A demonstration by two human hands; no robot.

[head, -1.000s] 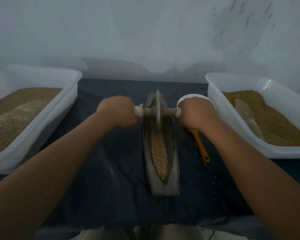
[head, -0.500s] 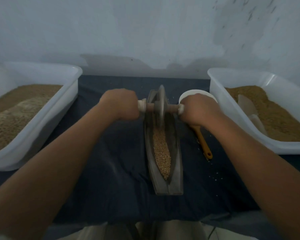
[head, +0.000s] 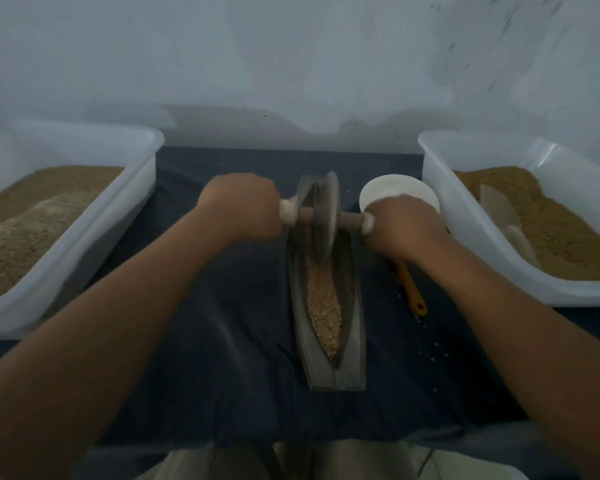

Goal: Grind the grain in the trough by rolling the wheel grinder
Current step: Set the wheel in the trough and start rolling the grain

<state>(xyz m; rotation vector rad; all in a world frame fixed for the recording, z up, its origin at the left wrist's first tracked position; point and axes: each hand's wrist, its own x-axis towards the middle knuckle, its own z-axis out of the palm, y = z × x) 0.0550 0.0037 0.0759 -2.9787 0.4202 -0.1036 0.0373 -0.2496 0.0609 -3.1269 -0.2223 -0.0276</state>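
My left hand [head: 243,206] and right hand [head: 400,226] each grip an axle end of the wheel grinder [head: 326,216], standing in the trough [head: 352,306] on the grain [head: 324,306].

Either side of the trough [head: 352,358], the left tub [head: 146,161] and the right tub [head: 440,174] run out of view. The left hand [head: 243,206] and right hand [head: 402,226] hide the axle ends of the wheel grinder [head: 326,220]. The right hand also covers part of the white bowl [head: 395,188] and the top of the orange handle [head: 411,289].

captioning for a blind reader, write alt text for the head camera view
A person's left hand and right hand grip the axle ends of a wheel grinder standing on grain near the far end of a trough, on a dark cloth between a white left tub and right tub.
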